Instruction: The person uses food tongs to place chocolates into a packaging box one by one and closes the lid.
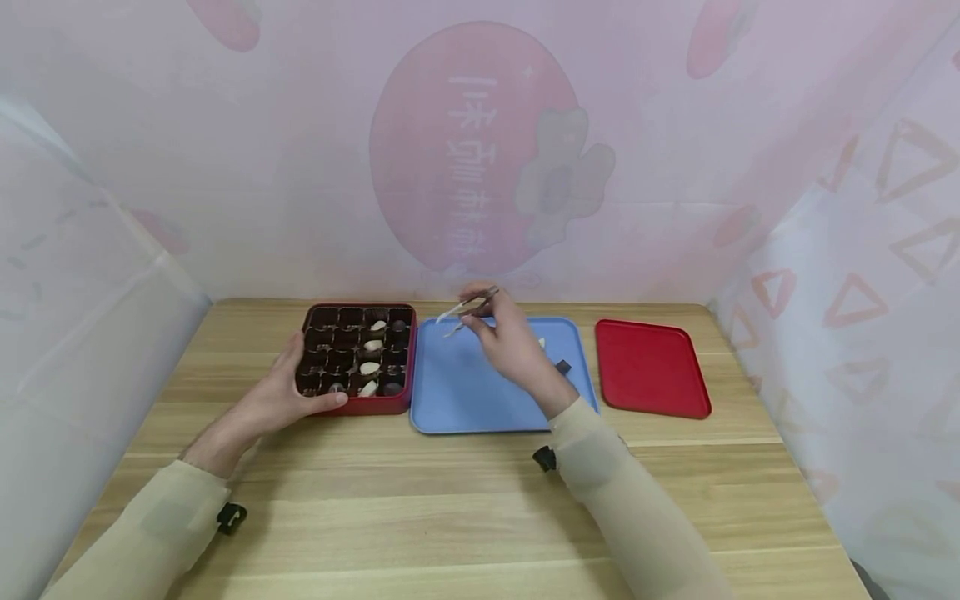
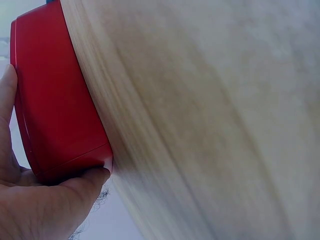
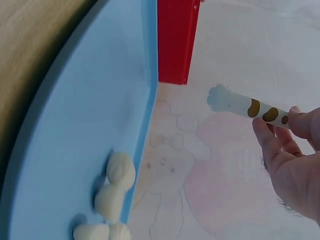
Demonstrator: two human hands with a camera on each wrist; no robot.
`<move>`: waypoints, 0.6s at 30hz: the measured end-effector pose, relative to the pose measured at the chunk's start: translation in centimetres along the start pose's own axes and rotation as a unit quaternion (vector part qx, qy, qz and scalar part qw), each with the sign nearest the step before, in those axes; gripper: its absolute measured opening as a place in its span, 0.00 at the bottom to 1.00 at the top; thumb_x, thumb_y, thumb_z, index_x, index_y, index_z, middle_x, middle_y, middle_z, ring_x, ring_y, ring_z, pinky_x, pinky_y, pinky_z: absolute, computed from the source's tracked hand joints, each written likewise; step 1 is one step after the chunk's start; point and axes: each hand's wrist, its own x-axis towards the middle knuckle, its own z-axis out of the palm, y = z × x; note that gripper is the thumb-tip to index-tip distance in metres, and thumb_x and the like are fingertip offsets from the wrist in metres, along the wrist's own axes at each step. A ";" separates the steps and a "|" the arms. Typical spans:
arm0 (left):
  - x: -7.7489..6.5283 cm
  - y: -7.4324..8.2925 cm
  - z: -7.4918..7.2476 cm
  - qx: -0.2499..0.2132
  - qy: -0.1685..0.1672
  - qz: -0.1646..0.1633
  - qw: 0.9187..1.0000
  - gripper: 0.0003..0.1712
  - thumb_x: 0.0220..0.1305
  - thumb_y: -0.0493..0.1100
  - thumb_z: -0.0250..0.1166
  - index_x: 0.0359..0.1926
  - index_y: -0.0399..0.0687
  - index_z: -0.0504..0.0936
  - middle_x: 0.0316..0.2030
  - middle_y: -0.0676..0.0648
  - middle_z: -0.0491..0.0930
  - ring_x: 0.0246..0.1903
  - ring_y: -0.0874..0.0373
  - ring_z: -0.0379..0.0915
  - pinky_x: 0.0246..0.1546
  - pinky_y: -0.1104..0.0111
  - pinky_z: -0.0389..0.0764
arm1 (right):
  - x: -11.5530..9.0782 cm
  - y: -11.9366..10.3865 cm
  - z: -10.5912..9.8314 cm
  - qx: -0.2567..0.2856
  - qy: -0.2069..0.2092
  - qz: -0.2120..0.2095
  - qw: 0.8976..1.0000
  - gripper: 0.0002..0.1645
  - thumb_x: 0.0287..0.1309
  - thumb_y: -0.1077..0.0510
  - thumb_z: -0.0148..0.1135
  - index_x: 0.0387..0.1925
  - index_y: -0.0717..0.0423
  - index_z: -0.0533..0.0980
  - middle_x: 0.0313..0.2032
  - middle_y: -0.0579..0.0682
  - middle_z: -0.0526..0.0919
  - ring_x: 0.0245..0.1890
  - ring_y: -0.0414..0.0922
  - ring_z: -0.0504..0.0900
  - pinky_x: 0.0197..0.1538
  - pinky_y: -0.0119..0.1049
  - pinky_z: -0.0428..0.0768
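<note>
Tongs [image 3: 237, 104] pinched in fingers of right hand [image 1: 513, 346], tips apart above blue tray [image 1: 457, 400]; tray surface spreads below fingers. Fingers of left hand [image 1: 273, 400] grip red box [image 1: 386, 405] by edges, left of tongs. Table [image 1: 420, 508] stretches wide on near side of fingers.

Even light, faint shadows on the table [image 1: 420, 533], left wrist view blurry
</note>
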 end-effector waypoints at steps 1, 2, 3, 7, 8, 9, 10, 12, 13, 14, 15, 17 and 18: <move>0.0 0.0 0.0 -0.001 0.000 0.000 1.000 0.84 0.55 0.71 0.76 0.82 0.57 0.15 0.83 0.46 0.14 0.83 0.29 0.18 0.79 0.27 0.35 | -0.1 0.1 -0.4 -0.003 0.002 -0.002 1.000 0.17 0.77 0.60 0.56 0.63 0.46 0.71 0.59 0.51 0.79 0.56 0.49 0.84 0.57 0.41 0.90; 0.0 0.1 0.0 -0.002 0.000 0.000 1.000 0.84 0.55 0.71 0.76 0.82 0.57 0.15 0.83 0.46 0.14 0.83 0.29 0.18 0.79 0.27 0.35 | -0.3 0.2 -0.9 -0.003 0.004 -0.004 1.000 0.17 0.77 0.61 0.56 0.63 0.45 0.71 0.60 0.51 0.80 0.56 0.49 0.85 0.57 0.43 0.90; -0.1 0.2 0.0 -0.003 -0.001 -0.001 1.000 0.84 0.55 0.71 0.76 0.82 0.57 0.15 0.83 0.46 0.14 0.83 0.29 0.18 0.79 0.27 0.35 | -0.4 0.3 -1.3 -0.004 0.006 -0.006 1.000 0.18 0.77 0.61 0.57 0.63 0.46 0.71 0.60 0.52 0.80 0.55 0.50 0.85 0.57 0.43 0.90; -0.1 0.1 0.0 0.001 -0.001 -0.002 1.000 0.85 0.55 0.72 0.76 0.82 0.57 0.15 0.83 0.45 0.14 0.83 0.29 0.18 0.79 0.26 0.36 | -1.0 0.5 -2.8 -0.008 0.017 -0.013 1.000 0.19 0.76 0.63 0.58 0.63 0.48 0.71 0.59 0.56 0.81 0.54 0.52 0.86 0.56 0.45 0.90; -0.1 0.1 0.0 0.003 -0.001 -0.002 1.000 0.85 0.54 0.72 0.76 0.82 0.57 0.15 0.83 0.45 0.14 0.83 0.29 0.19 0.79 0.26 0.36 | -1.1 0.5 -3.2 -0.010 0.018 -0.012 1.000 0.19 0.76 0.63 0.58 0.63 0.48 0.70 0.60 0.56 0.81 0.54 0.52 0.86 0.56 0.44 0.90; -0.1 0.1 0.0 0.004 0.000 -0.001 1.000 0.85 0.54 0.73 0.76 0.82 0.57 0.15 0.83 0.45 0.15 0.83 0.28 0.19 0.79 0.26 0.36 | -1.3 0.6 -3.6 -0.015 0.019 -0.010 1.000 0.19 0.76 0.64 0.58 0.63 0.48 0.70 0.60 0.56 0.81 0.55 0.52 0.87 0.57 0.44 0.90; -0.1 0.1 0.0 0.007 0.000 -0.001 1.000 0.85 0.54 0.73 0.76 0.82 0.57 0.16 0.83 0.45 0.15 0.83 0.28 0.19 0.78 0.26 0.37 | -1.5 0.6 -3.9 -0.020 0.020 -0.009 1.000 0.20 0.75 0.64 0.59 0.63 0.48 0.70 0.60 0.56 0.80 0.55 0.52 0.87 0.58 0.44 0.90; 0.0 0.1 0.0 0.008 0.001 -0.001 1.000 0.85 0.53 0.74 0.76 0.82 0.57 0.16 0.84 0.44 0.15 0.83 0.28 0.19 0.78 0.26 0.37 | -1.8 0.8 -4.6 -0.024 0.021 -0.007 0.999 0.20 0.75 0.65 0.59 0.63 0.49 0.69 0.60 0.56 0.80 0.55 0.52 0.87 0.59 0.44 0.90; 0.0 0.1 0.0 0.009 0.001 -0.001 1.000 0.85 0.53 0.74 0.75 0.82 0.57 0.16 0.84 0.44 0.15 0.83 0.28 0.19 0.78 0.26 0.37 | -2.0 0.9 -5.0 -0.025 0.022 -0.008 0.999 0.20 0.75 0.65 0.59 0.63 0.50 0.69 0.60 0.56 0.79 0.55 0.52 0.87 0.60 0.44 0.89; 0.0 0.1 0.0 0.009 0.001 -0.001 1.000 0.86 0.53 0.74 0.75 0.82 0.57 0.16 0.84 0.45 0.15 0.83 0.28 0.19 0.78 0.26 0.37 | -2.1 1.1 -5.3 -0.026 0.023 -0.009 0.999 0.20 0.74 0.66 0.60 0.63 0.51 0.69 0.60 0.56 0.79 0.55 0.52 0.87 0.60 0.45 0.89; 0.0 0.0 0.0 0.010 0.001 0.000 1.000 0.86 0.53 0.75 0.75 0.82 0.57 0.16 0.84 0.44 0.15 0.83 0.28 0.19 0.78 0.26 0.37 | -2.2 1.2 -5.6 -0.027 0.025 -0.012 0.999 0.21 0.74 0.66 0.60 0.63 0.52 0.69 0.59 0.56 0.79 0.55 0.53 0.87 0.61 0.46 0.89; 0.0 0.0 0.0 0.009 0.001 0.000 1.000 0.86 0.53 0.75 0.75 0.82 0.57 0.16 0.84 0.44 0.15 0.83 0.28 0.19 0.78 0.26 0.37 | -2.5 1.5 -6.3 -0.026 0.027 -0.014 0.999 0.21 0.73 0.67 0.60 0.63 0.55 0.69 0.60 0.57 0.78 0.55 0.53 0.87 0.62 0.48 0.88; 0.0 0.0 0.0 0.009 0.002 0.001 1.000 0.86 0.53 0.75 0.75 0.82 0.57 0.16 0.84 0.44 0.15 0.83 0.29 0.19 0.78 0.26 0.37 | -2.7 1.5 -6.6 -0.027 0.028 -0.012 0.999 0.21 0.73 0.67 0.60 0.63 0.55 0.69 0.60 0.57 0.78 0.56 0.54 0.87 0.63 0.49 0.88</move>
